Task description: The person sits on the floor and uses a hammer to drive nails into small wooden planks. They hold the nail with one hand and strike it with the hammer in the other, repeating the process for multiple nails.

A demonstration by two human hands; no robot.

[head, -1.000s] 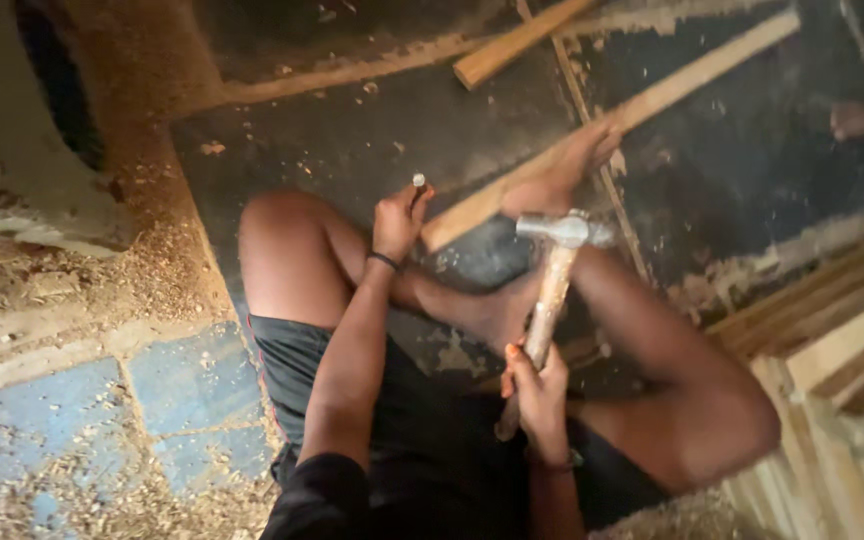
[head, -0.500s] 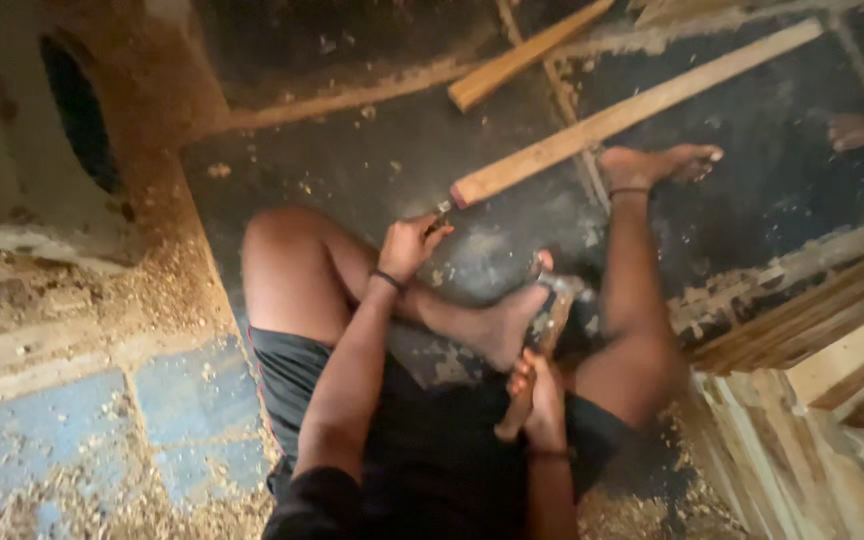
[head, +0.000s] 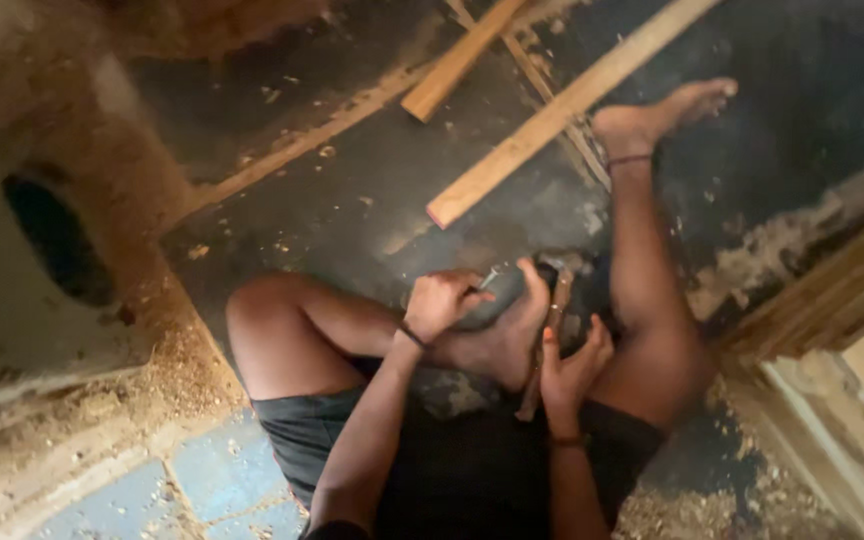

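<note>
I sit on the floor with my legs out in front of me. My left hand pinches a small metal nail just above my left foot. A wooden-handled hammer lies on the floor between my legs, head away from me. My right hand rests against its handle with the fingers spread, no longer wrapped round it. A long pale wooden strip lies on the dark floor beyond my hands, its near end about a hand's width from the nail. My right foot rests beside the strip.
A second, shorter wooden strip lies farther off. Stacked wooden planks stand at the right. Sawdust covers the floor at the left near a pale rounded machine body. Blue tiles show at the bottom left.
My right hand lowered the hammer from a raised position to the floor and loosened its hold. My left hand drew the nail back from the strip's end. My right leg stretched out.
</note>
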